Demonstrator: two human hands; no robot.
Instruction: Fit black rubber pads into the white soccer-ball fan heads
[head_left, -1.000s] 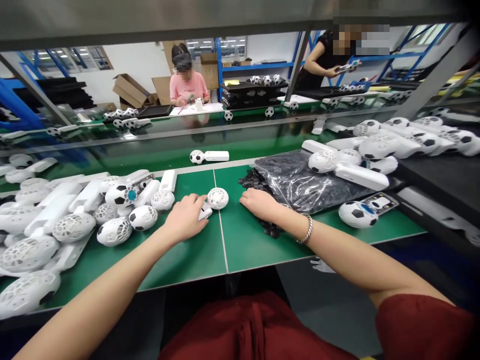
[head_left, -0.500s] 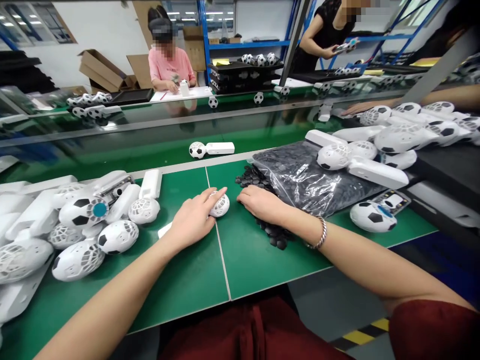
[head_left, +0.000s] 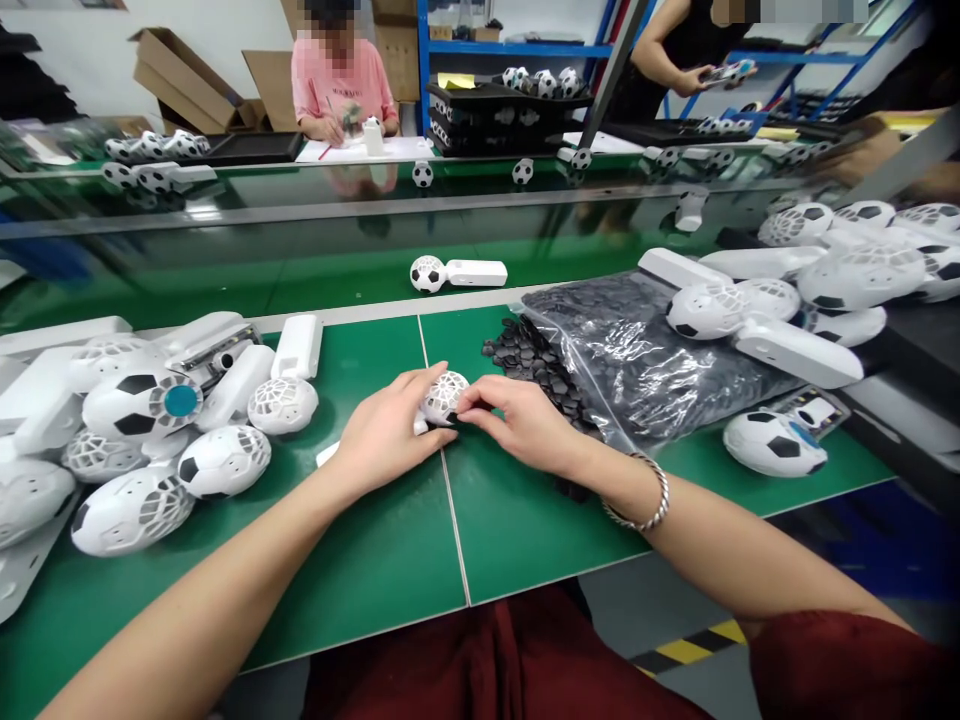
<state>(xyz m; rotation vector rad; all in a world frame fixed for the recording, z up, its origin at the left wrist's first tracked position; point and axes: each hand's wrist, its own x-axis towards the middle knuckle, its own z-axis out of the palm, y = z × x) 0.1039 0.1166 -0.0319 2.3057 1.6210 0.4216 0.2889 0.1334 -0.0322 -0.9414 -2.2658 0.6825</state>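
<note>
My left hand point(head_left: 386, 420) is closed around a white soccer-ball-shaped handheld fan point(head_left: 445, 396), steadying it on the green work surface. The ball's lattice side faces up, and a bit of its white handle shows beyond the wrist side of my palm. At the ball's right side, my right hand point(head_left: 521, 420) has thumb and forefinger pinched together. A small black piece shows dark at these fingertips, against the ball and partly hidden. Just beyond my right hand spreads a pile of small black pieces point(head_left: 536, 362), spilling from a clear plastic bag point(head_left: 637, 350).
White fan parts point(head_left: 139, 405) are heaped on the left, and more fans point(head_left: 780, 290) on the right. One fan point(head_left: 476, 273) lies on the conveyor point(head_left: 330, 270) ahead. Across it, a person in pink point(head_left: 345, 80) sits working, while another in black stands to the right.
My right hand has moved left from the black pile to the ball, its fingertips now touching it. My left thumb has shifted along the ball's near side. The view has tilted slightly.
</note>
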